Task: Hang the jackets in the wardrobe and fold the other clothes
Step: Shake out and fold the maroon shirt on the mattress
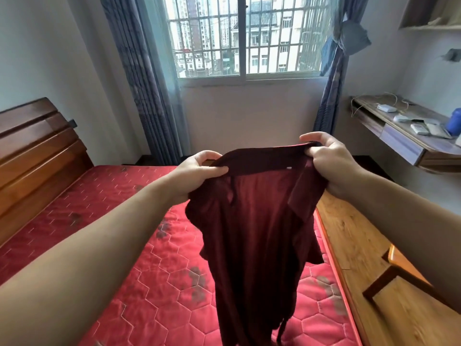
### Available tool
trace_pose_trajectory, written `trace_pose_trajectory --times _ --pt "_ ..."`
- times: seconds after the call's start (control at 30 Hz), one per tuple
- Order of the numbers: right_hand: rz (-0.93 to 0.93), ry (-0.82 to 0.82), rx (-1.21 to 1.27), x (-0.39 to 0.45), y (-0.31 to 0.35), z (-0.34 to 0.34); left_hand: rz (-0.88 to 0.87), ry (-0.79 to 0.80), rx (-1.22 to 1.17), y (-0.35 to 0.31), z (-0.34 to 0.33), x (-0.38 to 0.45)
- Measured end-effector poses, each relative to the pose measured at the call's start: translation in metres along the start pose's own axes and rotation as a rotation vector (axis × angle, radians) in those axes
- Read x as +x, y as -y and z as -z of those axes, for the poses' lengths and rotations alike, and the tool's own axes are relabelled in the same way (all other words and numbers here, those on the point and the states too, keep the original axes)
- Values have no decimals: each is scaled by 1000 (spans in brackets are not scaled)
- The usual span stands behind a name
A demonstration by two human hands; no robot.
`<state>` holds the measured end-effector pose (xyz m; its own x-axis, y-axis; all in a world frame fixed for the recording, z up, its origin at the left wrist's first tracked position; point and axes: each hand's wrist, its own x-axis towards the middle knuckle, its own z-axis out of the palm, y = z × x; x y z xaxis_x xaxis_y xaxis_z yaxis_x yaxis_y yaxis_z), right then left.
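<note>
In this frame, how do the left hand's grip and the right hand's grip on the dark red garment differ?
The left hand sits lower and nearer the camera, thumb lying flat along the top edge of the dark red garment. The right hand is higher and further right, bunching the collar edge in curled fingers with its index finger raised. Both grip the garment's top edge, holding it hanging over the red mattress.

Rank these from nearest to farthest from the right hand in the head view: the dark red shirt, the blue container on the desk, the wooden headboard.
1. Dark red shirt: gripped at its collar by the right hand.
2. Blue container: on the desk, against the right-hand wall.
3. Wooden headboard: far left, across the bed.
</note>
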<state>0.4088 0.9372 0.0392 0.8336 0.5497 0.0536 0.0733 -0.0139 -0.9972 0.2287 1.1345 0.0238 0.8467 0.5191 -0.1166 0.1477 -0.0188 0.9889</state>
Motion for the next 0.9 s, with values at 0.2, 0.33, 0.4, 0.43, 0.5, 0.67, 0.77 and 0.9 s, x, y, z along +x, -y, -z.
trace_pose_trajectory --times 0.2,0.33,0.4,0.43,0.5,0.67,0.77,0.9 --pt "-215 103 289 -11 21 -11 -201 26 -96 -15 -50 -3" --pt "-227 123 267 -16 23 -14 -230 84 55 -20 -70 -4" --pt "-228 111 279 -18 22 -14 -189 99 71 -22 -75 -5" --pt "-230 103 287 -18 21 -13 -188 105 127 -22 -75 -5" --pt "-227 105 284 -19 19 -9 -209 110 278 -20 -76 -4" --pt "105 114 -400 -19 8 13 -262 42 494 -18 -74 -1" --pt "633 89 -857 -25 7 19 -314 70 602 -19 -72 1" --pt "610 459 -933 -37 13 0 -351 180 719 -24 -69 1"
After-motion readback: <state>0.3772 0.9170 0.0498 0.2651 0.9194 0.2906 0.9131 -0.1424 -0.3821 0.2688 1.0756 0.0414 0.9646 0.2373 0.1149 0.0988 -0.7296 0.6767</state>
